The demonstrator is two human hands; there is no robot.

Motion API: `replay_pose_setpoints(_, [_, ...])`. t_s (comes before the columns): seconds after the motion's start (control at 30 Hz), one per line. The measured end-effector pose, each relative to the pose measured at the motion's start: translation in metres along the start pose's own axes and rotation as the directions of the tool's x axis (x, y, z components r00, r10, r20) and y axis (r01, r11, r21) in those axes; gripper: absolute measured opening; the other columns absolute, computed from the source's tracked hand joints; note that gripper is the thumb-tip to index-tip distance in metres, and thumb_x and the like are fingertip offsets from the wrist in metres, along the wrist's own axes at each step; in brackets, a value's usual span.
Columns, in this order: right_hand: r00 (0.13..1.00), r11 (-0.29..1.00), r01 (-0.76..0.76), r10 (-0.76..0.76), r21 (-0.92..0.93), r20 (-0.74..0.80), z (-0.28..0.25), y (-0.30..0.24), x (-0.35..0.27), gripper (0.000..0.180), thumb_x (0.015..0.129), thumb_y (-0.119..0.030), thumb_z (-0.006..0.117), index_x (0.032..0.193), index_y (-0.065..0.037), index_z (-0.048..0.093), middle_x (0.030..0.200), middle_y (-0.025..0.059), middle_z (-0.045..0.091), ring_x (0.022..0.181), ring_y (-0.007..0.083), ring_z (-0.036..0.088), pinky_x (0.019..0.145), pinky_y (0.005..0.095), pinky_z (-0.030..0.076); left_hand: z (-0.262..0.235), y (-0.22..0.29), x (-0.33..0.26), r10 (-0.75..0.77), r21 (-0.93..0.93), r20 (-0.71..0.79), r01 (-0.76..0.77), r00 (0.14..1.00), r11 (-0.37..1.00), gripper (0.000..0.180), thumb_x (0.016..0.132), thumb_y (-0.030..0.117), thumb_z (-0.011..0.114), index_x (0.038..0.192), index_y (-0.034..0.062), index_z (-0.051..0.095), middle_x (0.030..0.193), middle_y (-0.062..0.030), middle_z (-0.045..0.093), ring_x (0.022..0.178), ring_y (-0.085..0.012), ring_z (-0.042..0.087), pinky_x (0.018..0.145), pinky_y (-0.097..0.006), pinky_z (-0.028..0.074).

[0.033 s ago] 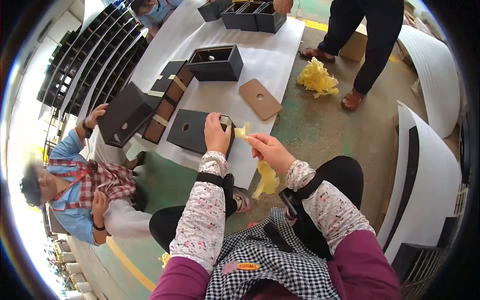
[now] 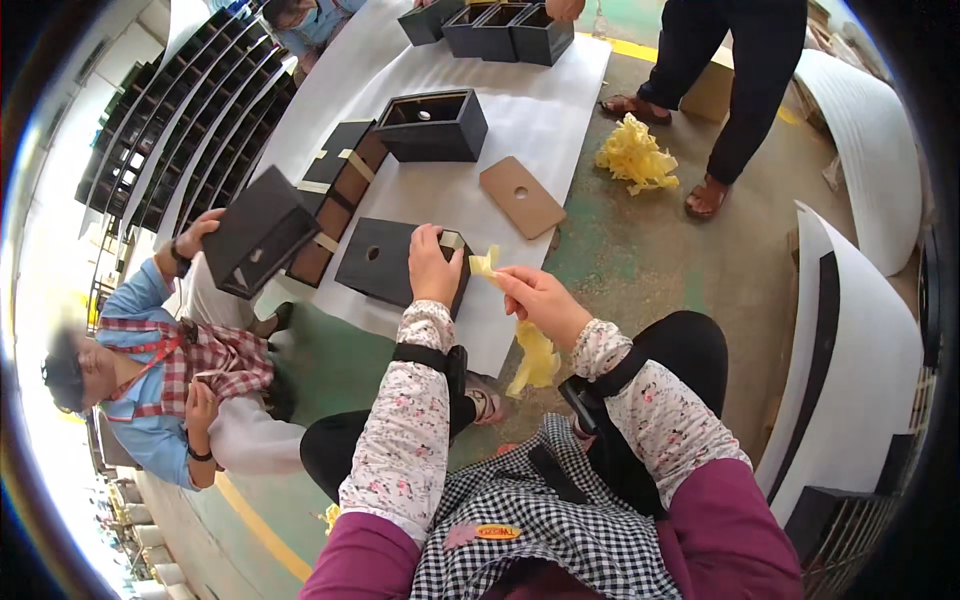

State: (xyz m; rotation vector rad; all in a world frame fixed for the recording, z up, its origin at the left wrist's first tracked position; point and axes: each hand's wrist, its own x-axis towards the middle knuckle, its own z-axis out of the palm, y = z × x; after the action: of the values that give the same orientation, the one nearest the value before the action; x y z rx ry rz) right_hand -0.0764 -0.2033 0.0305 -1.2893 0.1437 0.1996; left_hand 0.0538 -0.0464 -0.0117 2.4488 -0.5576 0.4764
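A black wooden box [image 2: 360,255] with a round hole in its face lies on the white-covered table. My left hand [image 2: 437,268] grips its right end, fingers over the edge, beside a pale strip of masking tape [image 2: 452,241] stuck there. Just right of the box, my right hand [image 2: 545,303] pinches a peeled yellow tape strip [image 2: 484,263] between thumb and fingers. Below that hand is a crumpled length of yellow tape [image 2: 534,362]; whether it joins the pinched strip is hidden.
Behind stand an open black box [image 2: 432,126] and a brown board [image 2: 521,197] with a hole. At left, a co-worker holds another black box [image 2: 262,232] near taped boxes [image 2: 335,205]. A yellow tape heap [image 2: 637,155] lies on the floor near a standing person's feet [image 2: 707,197].
The co-worker's black box at left has shifted slightly to the right. My own hands look the same.
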Motion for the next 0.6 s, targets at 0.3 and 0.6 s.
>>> replay_pose_setpoints(0.3, [1.000,1.000,-0.002,0.002,-0.002,0.027,0.009,0.001,0.003,0.030,0.092,-0.030,0.050,0.105,-0.005,0.059,0.068,-0.0026,0.052,0.057,0.0043,0.045,0.054,0.0190,0.039,-0.004,-0.001,0.003,0.013,-0.010,0.016,-0.013,1.000,1.000,0.033,0.065,0.010,0.070,0.092,0.0080,0.053,0.110,-0.0107,0.051,0.101,-0.0307,0.049,0.088,-0.040,0.040])
replay_pose_setpoints(0.6, [1.000,1.000,-0.004,0.004,-0.001,-0.008,0.018,-0.013,0.003,0.028,0.091,-0.029,0.050,0.104,-0.005,0.059,0.068,-0.0028,0.051,0.058,0.0046,0.044,0.054,0.0182,0.038,-0.005,-0.007,-0.002,0.049,-0.098,-0.030,-0.051,0.998,0.994,0.033,0.065,0.007,0.069,0.093,0.0055,0.052,0.114,-0.0133,0.051,0.103,-0.0326,0.048,0.090,-0.041,0.038])
